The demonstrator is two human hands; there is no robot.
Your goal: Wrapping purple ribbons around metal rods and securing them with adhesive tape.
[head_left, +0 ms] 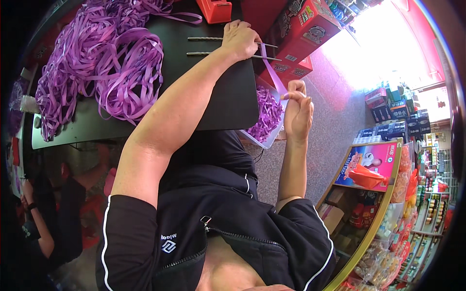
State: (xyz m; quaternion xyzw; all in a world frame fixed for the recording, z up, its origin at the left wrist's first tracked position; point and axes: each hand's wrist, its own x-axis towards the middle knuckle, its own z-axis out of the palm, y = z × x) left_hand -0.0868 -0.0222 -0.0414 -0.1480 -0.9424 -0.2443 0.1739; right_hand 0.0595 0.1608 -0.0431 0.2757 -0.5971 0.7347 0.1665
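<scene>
One pale bin (pixel 266 145) beside the table (pixel 228 102) holds a heap of short purple pieces (pixel 263 114). Two metal rods (pixel 205 53) jut past the table's edge beneath the left hand (pixel 241 41), its grip unclear. The right hand (pixel 297 114) pinches one purple strip (pixel 272 72), which stretches between both hands.

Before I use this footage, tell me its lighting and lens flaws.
All in the head view: the opening at upper right is blown out to white; lower left is dim around another person's arm; the shelves near the right rim bend with the fisheye; the left hand and right hand are clearly lit.
</scene>
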